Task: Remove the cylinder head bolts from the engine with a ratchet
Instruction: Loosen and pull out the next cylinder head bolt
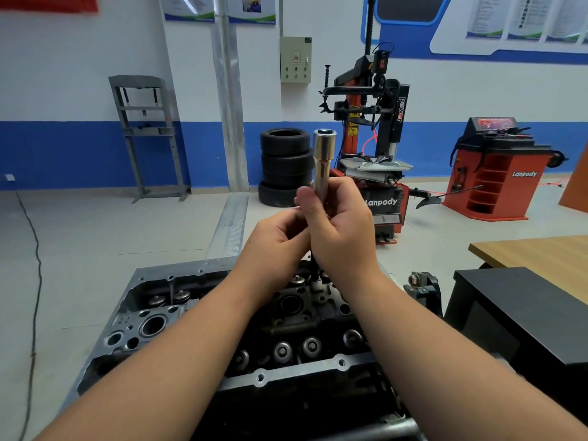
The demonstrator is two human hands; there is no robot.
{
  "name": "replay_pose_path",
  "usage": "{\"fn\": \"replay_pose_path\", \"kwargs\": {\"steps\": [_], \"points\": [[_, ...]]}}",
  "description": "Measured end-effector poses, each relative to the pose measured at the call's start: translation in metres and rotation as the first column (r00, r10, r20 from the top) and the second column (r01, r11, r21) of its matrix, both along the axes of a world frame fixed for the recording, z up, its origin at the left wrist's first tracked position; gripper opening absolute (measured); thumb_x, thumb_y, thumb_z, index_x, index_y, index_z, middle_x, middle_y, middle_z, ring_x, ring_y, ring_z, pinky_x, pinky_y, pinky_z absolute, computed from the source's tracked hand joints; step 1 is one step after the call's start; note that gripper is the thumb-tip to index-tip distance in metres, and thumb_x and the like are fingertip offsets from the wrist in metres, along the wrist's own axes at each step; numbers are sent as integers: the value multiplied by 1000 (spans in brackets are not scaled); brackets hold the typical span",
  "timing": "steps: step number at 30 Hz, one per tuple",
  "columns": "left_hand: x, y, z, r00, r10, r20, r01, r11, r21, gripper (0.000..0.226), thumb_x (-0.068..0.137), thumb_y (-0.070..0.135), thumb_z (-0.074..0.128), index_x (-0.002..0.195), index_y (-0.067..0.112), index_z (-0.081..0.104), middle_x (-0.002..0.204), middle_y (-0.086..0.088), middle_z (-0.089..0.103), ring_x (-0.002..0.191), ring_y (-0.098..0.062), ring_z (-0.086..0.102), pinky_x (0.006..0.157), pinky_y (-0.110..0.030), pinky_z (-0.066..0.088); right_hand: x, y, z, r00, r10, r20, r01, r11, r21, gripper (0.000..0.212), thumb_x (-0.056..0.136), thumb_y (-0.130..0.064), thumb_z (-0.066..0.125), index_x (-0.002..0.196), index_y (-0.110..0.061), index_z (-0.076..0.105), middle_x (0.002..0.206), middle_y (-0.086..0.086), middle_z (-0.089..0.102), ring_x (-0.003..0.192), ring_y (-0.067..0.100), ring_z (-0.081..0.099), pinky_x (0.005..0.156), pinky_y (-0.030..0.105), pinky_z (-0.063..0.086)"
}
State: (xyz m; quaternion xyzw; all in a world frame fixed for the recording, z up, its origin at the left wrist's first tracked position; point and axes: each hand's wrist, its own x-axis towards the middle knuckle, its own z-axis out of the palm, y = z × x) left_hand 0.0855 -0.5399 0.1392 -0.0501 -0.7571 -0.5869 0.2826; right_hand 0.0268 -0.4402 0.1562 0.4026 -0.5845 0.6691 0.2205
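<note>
A long chrome socket [322,160] stands upright above the engine, its open hex end pointing up. My right hand [342,227] grips its lower part, fingers wrapped round it. My left hand [280,237] is curled against the same tool from the left, just below the right thumb; what it holds is hidden. A thin dark shaft [313,268] runs down from under the hands toward the cylinder head [159,323], which lies below my forearms with valve springs and bolt holes showing. The ratchet handle is not visible.
A black cabinet [521,316] and a wooden table [537,249] stand to the right of the engine. Farther back are stacked tyres [286,167], a red tyre changer [372,128], a red wheel balancer [499,173] and a grey press frame [146,132]. A cable [35,281] lies on the floor at left.
</note>
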Motion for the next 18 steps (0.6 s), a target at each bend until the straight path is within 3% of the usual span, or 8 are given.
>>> {"fn": "replay_pose_path", "kwargs": {"steps": [3,4,6,8,11,14,16,18], "points": [[0,-1,0,1000,8,-21,-7,999,47,9,99,24,69,100,27,78,92,5,80,81,-5,74,69,-18,55,0,-1,-1,999,45,15,-45,999,9,19,99,-32,59,95,-14,63,83,2,70,75,13,69,65,29,55],[0,-1,0,1000,10,-20,-9,998,58,9,100,26,69,102,25,77,93,3,80,83,-9,75,69,-22,57,0,-1,-1,997,69,28,-69,997,20,21,100,-32,56,96,-13,65,85,-2,71,78,10,70,65,23,54],[1,0,-1,1000,-17,19,15,997,75,21,101,37,63,109,23,75,99,-4,79,93,-25,76,78,-43,63,1,-2,-1,991,113,69,-115,993,22,25,102,-34,52,98,-14,65,89,-7,73,81,6,70,63,14,51],[3,2,0,995,-78,59,71,992,108,27,104,38,55,115,22,74,104,-8,79,96,-32,75,88,-54,59,1,-2,1,987,130,93,-131,991,5,21,103,-37,47,96,-24,63,89,-7,73,80,6,70,63,14,50],[4,3,1,998,-38,52,36,999,41,20,107,25,57,115,20,74,102,-7,79,98,-34,73,89,-51,59,1,-2,2,990,113,81,-113,994,-8,12,100,-41,48,98,-36,58,85,-4,72,81,9,70,70,21,53],[2,1,1,999,24,43,-26,999,48,16,99,19,70,113,14,71,101,-4,79,98,-26,75,88,-45,62,0,-1,1,994,98,58,-97,995,-18,11,94,-41,61,98,-34,53,84,3,71,80,16,70,72,32,57],[1,-1,0,996,73,43,-76,994,72,16,95,17,75,109,12,70,99,-7,78,97,-31,74,89,-53,60,-1,-1,0,998,58,10,-58,998,0,10,94,-35,64,93,-28,57,82,-1,70,76,9,68,67,21,53],[1,-2,-1,997,64,35,-66,995,73,10,98,21,71,108,19,71,98,-3,79,92,-25,75,87,-49,61,-2,-2,-3,998,59,-5,-59,998,31,15,99,-32,59,94,-18,62,83,-6,70,78,4,67,66,13,49]]}}
